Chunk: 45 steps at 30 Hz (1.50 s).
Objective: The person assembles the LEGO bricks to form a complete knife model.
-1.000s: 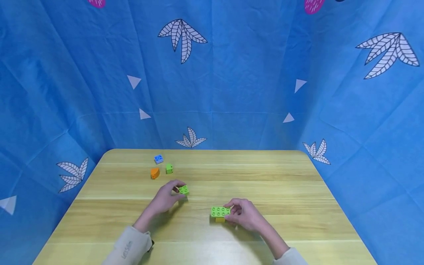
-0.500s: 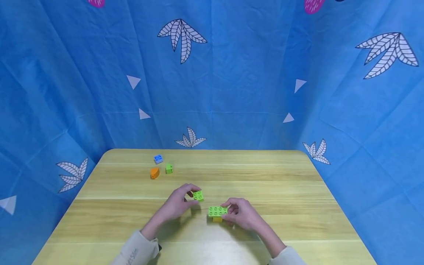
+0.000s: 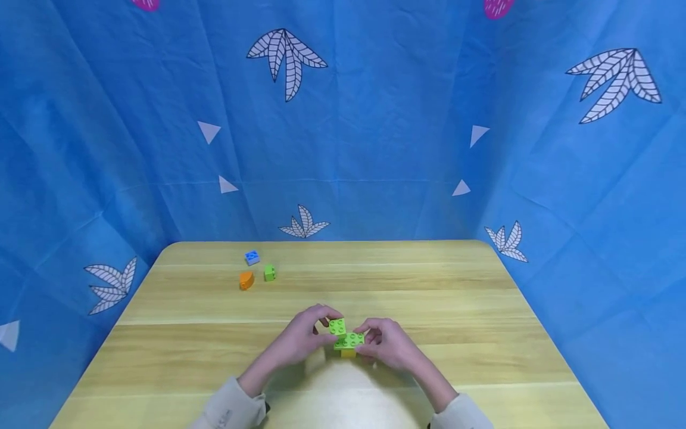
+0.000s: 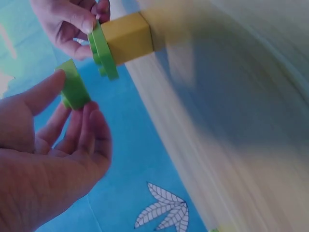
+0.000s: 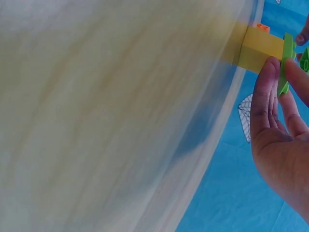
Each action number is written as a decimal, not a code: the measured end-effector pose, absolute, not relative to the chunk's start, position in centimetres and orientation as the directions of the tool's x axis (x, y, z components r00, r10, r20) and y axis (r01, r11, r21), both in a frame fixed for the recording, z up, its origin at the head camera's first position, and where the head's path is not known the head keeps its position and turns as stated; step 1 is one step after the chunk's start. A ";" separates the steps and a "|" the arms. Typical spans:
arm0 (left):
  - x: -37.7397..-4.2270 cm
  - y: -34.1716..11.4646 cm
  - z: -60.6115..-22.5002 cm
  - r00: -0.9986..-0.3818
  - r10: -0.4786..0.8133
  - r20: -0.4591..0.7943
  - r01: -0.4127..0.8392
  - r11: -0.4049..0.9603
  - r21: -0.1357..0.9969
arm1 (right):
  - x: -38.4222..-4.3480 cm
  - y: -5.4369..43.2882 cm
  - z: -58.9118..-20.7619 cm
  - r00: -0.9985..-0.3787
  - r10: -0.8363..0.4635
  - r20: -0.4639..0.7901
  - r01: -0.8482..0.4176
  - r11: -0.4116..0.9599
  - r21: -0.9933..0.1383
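Note:
In the head view my left hand (image 3: pixel 302 338) pinches a square green toy brick (image 3: pixel 337 326) between thumb and fingers. The left wrist view shows a gap between this brick (image 4: pixel 75 87) and a longer, thin green studded plate (image 4: pixel 103 53). That plate (image 3: pixel 351 340) lies on top of a yellow block (image 3: pixel 348 353), which stands on the table. My right hand (image 3: pixel 393 345) grips the plate's right end with thumb and fingers. Seen from the right wrist, its fingertips also lie against the yellow block (image 5: pixel 260 48). The square brick hangs over the plate's left part.
Toward the back left of the wooden table (image 3: pixel 429 280) lie a blue brick (image 3: pixel 252 257), an orange curved piece (image 3: pixel 246 280) and a small green piece (image 3: pixel 270 273). A blue patterned cloth (image 3: pixel 343 149) hangs behind the table and at its sides.
My left hand has carried the square green brick rightward, from beside the orange piece's side of the table to over the plate. The right hand has stayed at the plate, shifting slightly left in view.

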State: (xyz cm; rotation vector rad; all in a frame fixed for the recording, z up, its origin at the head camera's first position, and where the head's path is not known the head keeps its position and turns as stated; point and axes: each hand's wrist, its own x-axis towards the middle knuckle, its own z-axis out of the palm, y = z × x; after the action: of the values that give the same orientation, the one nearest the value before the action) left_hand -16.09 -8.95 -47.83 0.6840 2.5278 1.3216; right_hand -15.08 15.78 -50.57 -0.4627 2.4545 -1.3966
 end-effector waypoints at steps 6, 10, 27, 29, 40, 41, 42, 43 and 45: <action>-16.0 -8.0 -48.2 -0.854 0.520 0.028 0.323 0.488 0.811 | -15.1 15.7 -50.5 -0.906 -0.414 -0.085 -0.132 0.468 -0.874; -15.9 -7.5 -48.4 -0.848 0.529 0.028 0.336 0.497 0.800 | -15.1 15.7 -50.4 -0.905 -0.415 -0.087 -0.131 0.470 -0.873; -15.7 -7.1 -48.8 -0.849 0.527 0.018 0.360 0.554 0.751 | -15.1 15.5 -50.5 -0.908 -0.406 -0.104 -0.110 0.469 -0.876; -15.7 -7.0 -48.9 -0.850 0.527 0.013 0.356 0.556 0.752 | -15.0 15.6 -50.5 -0.908 -0.406 -0.101 -0.115 0.475 -0.872; -15.7 -6.9 -49.0 -0.852 0.524 0.007 0.363 0.580 0.729 | -15.1 15.9 -50.5 -0.905 -0.412 -0.105 -0.110 0.465 -0.878; -15.7 -7.0 -49.0 -0.851 0.525 0.006 0.364 0.582 0.727 | -15.1 15.8 -50.5 -0.905 -0.412 -0.105 -0.110 0.465 -0.878; -15.7 -7.0 -49.0 -0.851 0.525 0.006 0.365 0.583 0.726 | -15.2 15.8 -50.5 -0.905 -0.412 -0.104 -0.112 0.468 -0.877; -15.7 -7.0 -48.9 -0.851 0.525 0.005 0.364 0.583 0.726 | -15.2 15.8 -50.5 -0.905 -0.412 -0.103 -0.116 0.472 -0.874; -15.6 -7.0 -48.9 -0.849 0.529 0.009 0.368 0.578 0.728 | -15.3 15.8 -50.4 -0.905 -0.414 -0.102 -0.121 0.478 -0.870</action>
State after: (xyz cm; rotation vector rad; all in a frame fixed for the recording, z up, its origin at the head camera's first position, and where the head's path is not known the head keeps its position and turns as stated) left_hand -15.65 -7.05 -48.86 0.7492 2.6001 1.1270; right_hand -15.30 15.82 -50.45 -0.4531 2.4307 -1.3948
